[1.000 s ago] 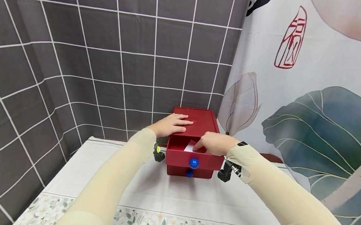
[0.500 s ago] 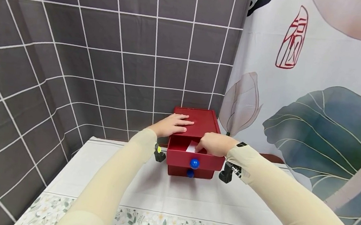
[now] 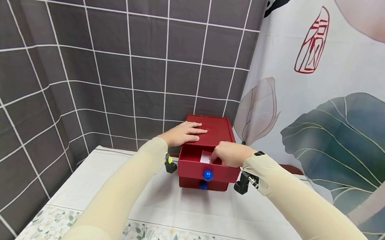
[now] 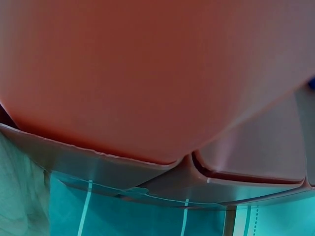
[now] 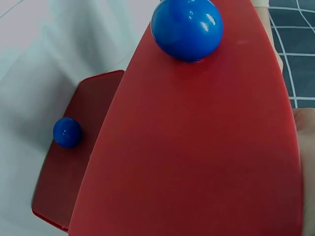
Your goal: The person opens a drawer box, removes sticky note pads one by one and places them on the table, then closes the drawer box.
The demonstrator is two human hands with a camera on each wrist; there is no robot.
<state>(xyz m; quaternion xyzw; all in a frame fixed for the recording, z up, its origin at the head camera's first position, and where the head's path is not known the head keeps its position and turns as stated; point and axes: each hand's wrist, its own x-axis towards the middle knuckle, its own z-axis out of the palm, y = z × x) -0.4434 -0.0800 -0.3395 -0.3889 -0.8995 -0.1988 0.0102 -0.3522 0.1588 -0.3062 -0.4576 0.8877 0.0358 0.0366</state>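
Observation:
A small red drawer cabinet stands against the grey wall. Its upper drawer is pulled out, with a blue round knob on the front. My left hand rests on the cabinet top, fingers spread. Inside the pulled-out drawer, my right hand reaches down with curled fingers and pinches the right edge of a white card; its fingertips are partly hidden. The right wrist view shows the drawer front close up, and the left wrist view is mostly filled by a blurred hand.
The lower drawer, with its own blue knob, sits beneath the upper one. A white tablecloth with a floral border covers the table. Dark tiled-pattern cloth hangs behind, and a leaf-print curtain at the right.
Inside the drawer, the white card has turned a little and shifted slightly right along with my right hand. My left hand stays on the cabinet top.

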